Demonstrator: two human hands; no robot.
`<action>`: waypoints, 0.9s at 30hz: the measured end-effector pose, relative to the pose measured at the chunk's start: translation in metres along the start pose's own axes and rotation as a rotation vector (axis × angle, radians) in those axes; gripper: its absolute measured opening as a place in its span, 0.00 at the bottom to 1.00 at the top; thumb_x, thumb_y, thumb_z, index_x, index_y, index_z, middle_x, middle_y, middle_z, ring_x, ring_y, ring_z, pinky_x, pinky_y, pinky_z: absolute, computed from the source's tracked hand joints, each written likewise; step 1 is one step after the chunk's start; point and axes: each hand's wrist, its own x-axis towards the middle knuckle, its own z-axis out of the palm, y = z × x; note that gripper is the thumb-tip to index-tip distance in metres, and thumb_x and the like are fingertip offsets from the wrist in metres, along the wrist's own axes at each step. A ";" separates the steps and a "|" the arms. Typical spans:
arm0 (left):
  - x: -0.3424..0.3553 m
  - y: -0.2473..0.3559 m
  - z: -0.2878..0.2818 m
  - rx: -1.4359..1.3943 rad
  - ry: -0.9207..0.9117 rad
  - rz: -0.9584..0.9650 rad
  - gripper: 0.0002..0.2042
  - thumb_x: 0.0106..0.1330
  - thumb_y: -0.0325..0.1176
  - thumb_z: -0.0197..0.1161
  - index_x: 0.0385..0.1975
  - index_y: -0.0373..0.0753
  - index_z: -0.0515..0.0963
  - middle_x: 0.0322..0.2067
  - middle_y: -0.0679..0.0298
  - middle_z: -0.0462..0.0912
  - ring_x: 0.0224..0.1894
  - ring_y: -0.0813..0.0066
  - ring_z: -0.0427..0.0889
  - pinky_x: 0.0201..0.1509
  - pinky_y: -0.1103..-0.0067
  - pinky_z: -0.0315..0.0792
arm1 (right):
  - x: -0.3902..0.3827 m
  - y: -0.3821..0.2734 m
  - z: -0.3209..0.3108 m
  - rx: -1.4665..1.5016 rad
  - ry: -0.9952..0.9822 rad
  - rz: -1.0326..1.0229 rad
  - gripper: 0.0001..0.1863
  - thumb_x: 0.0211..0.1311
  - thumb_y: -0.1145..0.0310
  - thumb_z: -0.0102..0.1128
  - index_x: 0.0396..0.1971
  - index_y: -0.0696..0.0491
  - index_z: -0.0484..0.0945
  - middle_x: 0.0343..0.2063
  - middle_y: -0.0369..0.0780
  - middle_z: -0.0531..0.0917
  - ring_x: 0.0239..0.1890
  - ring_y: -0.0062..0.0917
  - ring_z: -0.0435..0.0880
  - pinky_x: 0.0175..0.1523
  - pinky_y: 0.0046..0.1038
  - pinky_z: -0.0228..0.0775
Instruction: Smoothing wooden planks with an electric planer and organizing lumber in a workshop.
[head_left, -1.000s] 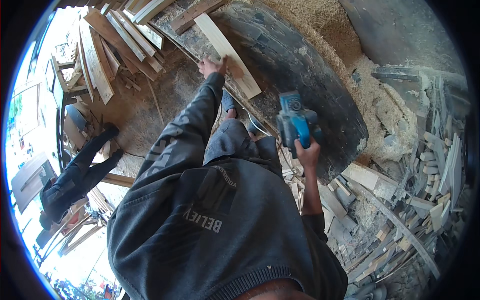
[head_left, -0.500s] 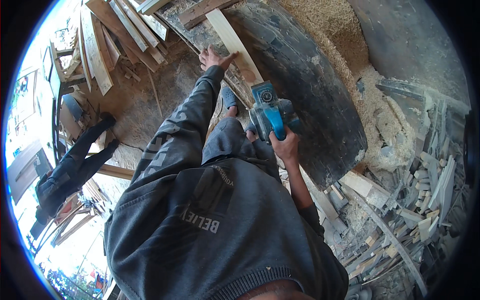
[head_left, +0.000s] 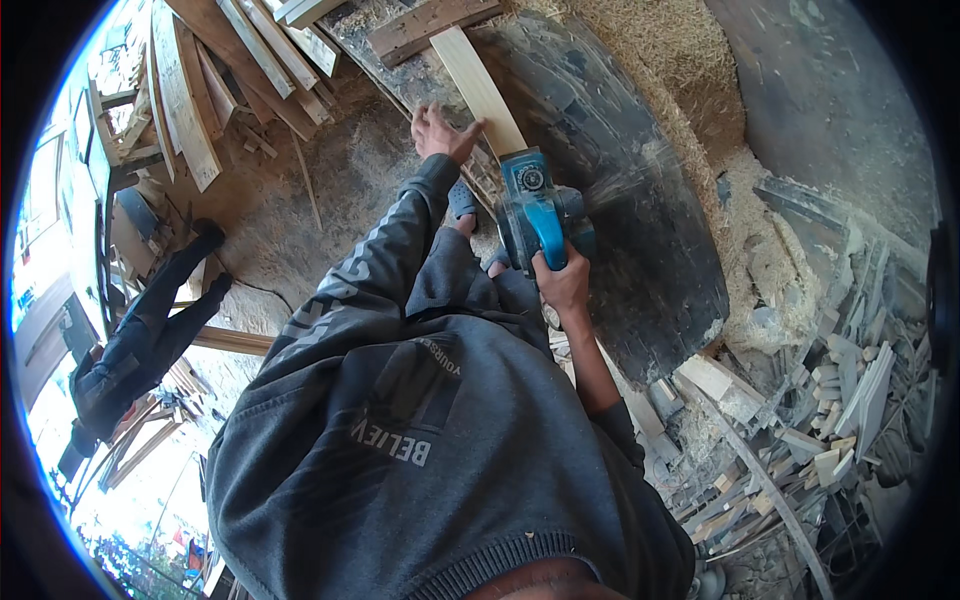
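A blue electric hand planer [head_left: 540,205] sits on a pale, narrow board [head_left: 482,92], covering its near end. My right hand [head_left: 565,282] is closed around the planer's rear handle. Just ahead and to the left, my left hand [head_left: 445,133] is open with fingers spread, its thumb reaching to the board's left edge; whether it presses there I cannot tell. The board lies on a dark, worn workbench [head_left: 650,200]. Its far end is by a brown wooden block [head_left: 432,30] lying across the bench.
Wood shavings [head_left: 705,95] are heaped along the bench's right side. Offcuts [head_left: 840,400] pile up at the lower right. Long planks [head_left: 190,110] lean at the upper left. Another person [head_left: 140,340] in dark clothes is at the left.
The planer has slid forward along the board, with my right hand on its handle. My left hand stays spread beside the board, and the whole view has shifted slightly.
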 end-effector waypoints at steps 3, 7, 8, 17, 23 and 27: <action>0.036 -0.049 0.001 -0.175 0.137 0.057 0.43 0.54 0.58 0.72 0.64 0.35 0.67 0.63 0.43 0.65 0.70 0.49 0.60 0.71 0.63 0.60 | 0.018 -0.014 0.009 0.056 -0.050 0.025 0.14 0.52 0.63 0.65 0.24 0.60 0.77 0.17 0.53 0.79 0.27 0.50 0.84 0.29 0.42 0.71; 0.061 -0.088 -0.015 -0.587 0.022 0.100 0.29 0.64 0.43 0.68 0.58 0.28 0.71 0.48 0.47 0.79 0.50 0.58 0.82 0.53 0.70 0.77 | 0.040 -0.021 0.018 0.012 -0.021 0.004 0.14 0.52 0.63 0.65 0.24 0.60 0.77 0.17 0.53 0.79 0.26 0.49 0.84 0.29 0.42 0.71; 0.059 -0.094 -0.017 -0.619 -0.048 0.050 0.29 0.64 0.44 0.67 0.58 0.28 0.71 0.47 0.48 0.81 0.48 0.61 0.83 0.52 0.71 0.77 | 0.044 -0.022 0.018 -0.010 -0.018 0.014 0.13 0.52 0.64 0.65 0.24 0.60 0.77 0.17 0.53 0.79 0.26 0.49 0.84 0.29 0.42 0.71; 0.066 -0.267 -0.004 -0.383 -0.458 -0.427 0.23 0.67 0.53 0.62 0.48 0.38 0.81 0.35 0.65 0.85 0.31 0.74 0.82 0.30 0.75 0.75 | 0.100 -0.059 0.049 0.030 -0.052 -0.032 0.14 0.52 0.63 0.66 0.27 0.60 0.80 0.20 0.53 0.81 0.29 0.50 0.85 0.32 0.42 0.73; 0.033 -0.282 0.003 -0.360 -0.506 -0.649 0.22 0.67 0.53 0.63 0.47 0.40 0.83 0.33 0.65 0.86 0.30 0.73 0.84 0.29 0.73 0.77 | 0.143 -0.096 0.071 0.034 -0.061 -0.007 0.15 0.52 0.62 0.66 0.27 0.60 0.81 0.20 0.53 0.82 0.30 0.51 0.85 0.33 0.42 0.73; 0.046 -0.285 -0.003 -0.434 -0.592 -0.659 0.23 0.69 0.55 0.61 0.57 0.47 0.75 0.49 0.66 0.84 0.45 0.67 0.83 0.48 0.59 0.75 | 0.178 -0.115 0.090 0.022 -0.105 0.007 0.15 0.52 0.60 0.66 0.27 0.60 0.81 0.21 0.53 0.82 0.31 0.50 0.85 0.34 0.42 0.74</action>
